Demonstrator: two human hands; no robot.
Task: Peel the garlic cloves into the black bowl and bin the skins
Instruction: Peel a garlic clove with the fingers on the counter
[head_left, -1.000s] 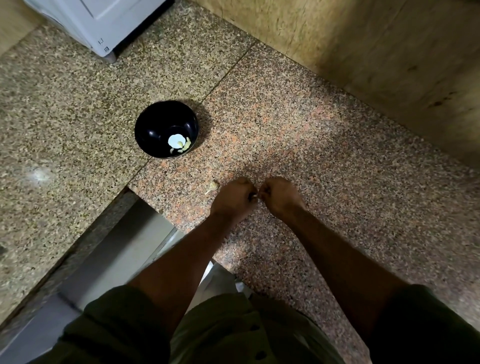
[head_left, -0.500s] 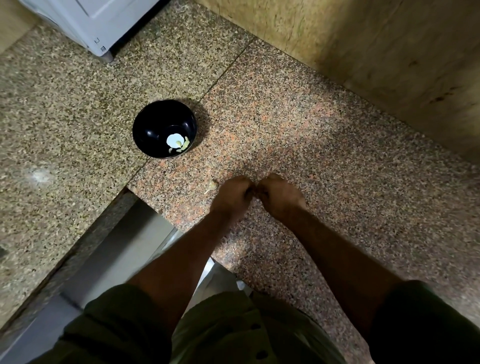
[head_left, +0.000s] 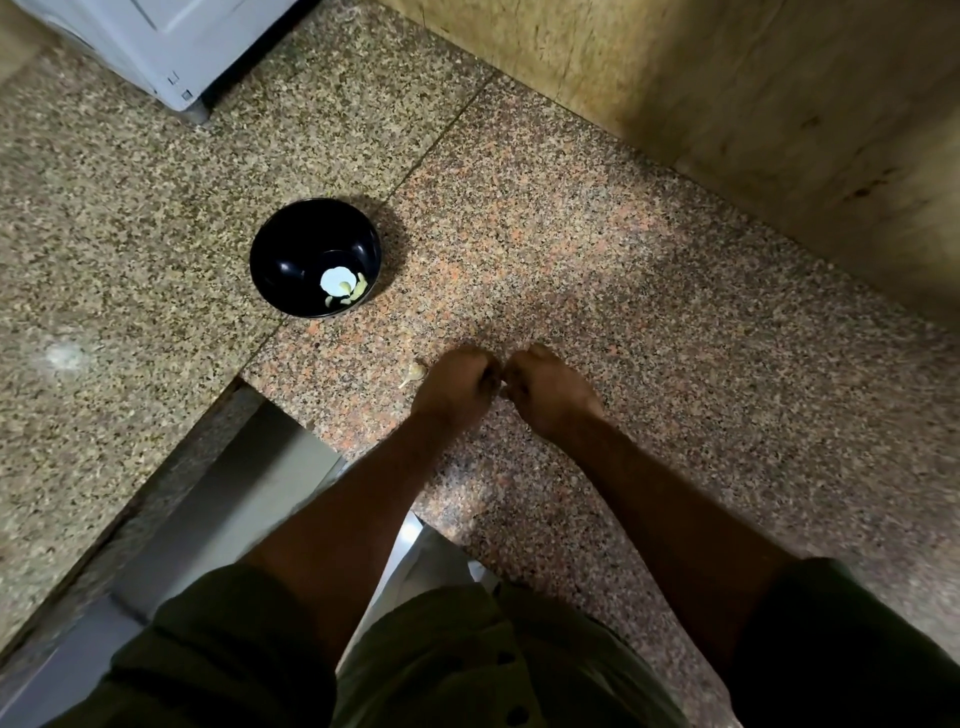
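Head view: left hand (head_left: 457, 387) and right hand (head_left: 550, 389) meet knuckle to knuckle over the counter (head_left: 675, 364), fingers curled on a mostly hidden clove, black bowl (head_left: 315, 258) far left, spare clove (head_left: 414, 372) just left; better pinch skin only, pull gently.

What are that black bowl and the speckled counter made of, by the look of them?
The black bowl looks like glossy plastic or glazed ceramic: small bright highlights sit on its smooth inner wall; which of the two is unclear. The counter looks like polished granite, speckled pink, grey and black, with thin seams between slabs and a soft sheen.
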